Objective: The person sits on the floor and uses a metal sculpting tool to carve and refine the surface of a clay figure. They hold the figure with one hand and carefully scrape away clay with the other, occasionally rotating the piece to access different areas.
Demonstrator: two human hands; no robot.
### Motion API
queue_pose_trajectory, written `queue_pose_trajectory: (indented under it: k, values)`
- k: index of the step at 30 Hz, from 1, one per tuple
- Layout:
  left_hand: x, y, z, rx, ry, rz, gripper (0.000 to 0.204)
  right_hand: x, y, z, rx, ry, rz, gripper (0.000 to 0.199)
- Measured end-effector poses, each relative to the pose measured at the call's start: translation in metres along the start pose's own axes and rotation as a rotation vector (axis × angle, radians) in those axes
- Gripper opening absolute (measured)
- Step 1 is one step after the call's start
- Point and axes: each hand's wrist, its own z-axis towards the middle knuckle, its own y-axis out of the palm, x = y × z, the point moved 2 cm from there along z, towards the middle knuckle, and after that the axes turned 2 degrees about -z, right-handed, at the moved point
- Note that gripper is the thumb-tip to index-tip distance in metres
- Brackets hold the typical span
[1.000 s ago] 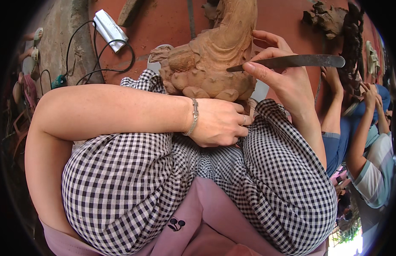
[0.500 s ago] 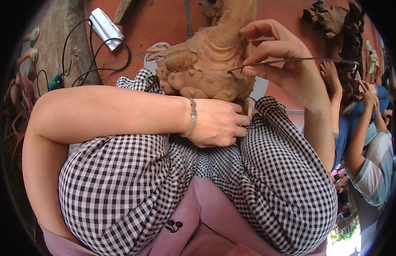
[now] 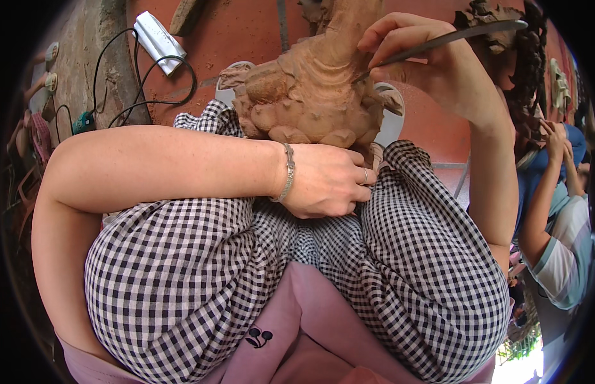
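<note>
A brown wooden carving [image 3: 304,86] stands between my feet, with draped folds above and rounded, petal-like shapes around its base. My right hand [image 3: 445,73] pinches a slim, dark metal carving tool [image 3: 470,33] with a curved, flattened end. The tool's other end points down at the folds on the carving's right side. At the near side of the base lies my left hand [image 3: 326,182], back up and fingers curled under. What those fingers hold, if anything, is hidden. A ring and a bracelet show on this hand and wrist.
A white wrapped block [image 3: 158,41] and a looped black cable [image 3: 192,80] lie on the red tiled floor [image 3: 230,32] at left. Beside them runs a wooden log [image 3: 86,57]. Dark gnarled wood [image 3: 528,70] stands at right, near another person's arms [image 3: 542,192].
My right hand has risen and moved slightly right, turning the tool so its flat end shows. The tool's tip has shifted up along the folds. My left hand has barely moved.
</note>
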Motion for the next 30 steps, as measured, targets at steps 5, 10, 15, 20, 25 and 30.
queue_pose_trajectory:
  k: [5, 10, 15, 20, 25, 30]
  values:
    - [-0.001, 0.0, -0.001, -0.02, -0.007, 0.002, 0.021, -0.005, -0.002, 0.001, -0.099, -0.176, -0.159, 0.012]
    - [-0.001, 0.0, -0.001, -0.011, -0.003, -0.007, 0.021, -0.002, -0.003, 0.008, -0.074, -0.051, -0.021, 0.009]
    - [-0.001, 0.003, -0.002, 0.012, -0.01, -0.006, 0.021, 0.001, -0.004, 0.004, -0.133, -0.096, -0.098, 0.012]
    - [0.0, 0.0, -0.001, -0.01, -0.007, -0.013, 0.021, -0.005, -0.007, 0.014, -0.179, -0.198, -0.13, 0.014]
    - [-0.001, 0.0, -0.001, 0.0, -0.006, -0.014, 0.02, 0.002, -0.018, 0.014, -0.159, -0.14, 0.039, 0.013]
    - [0.0, 0.002, -0.001, 0.001, -0.012, -0.01, 0.02, -0.005, -0.006, 0.011, -0.153, -0.157, -0.155, 0.013]
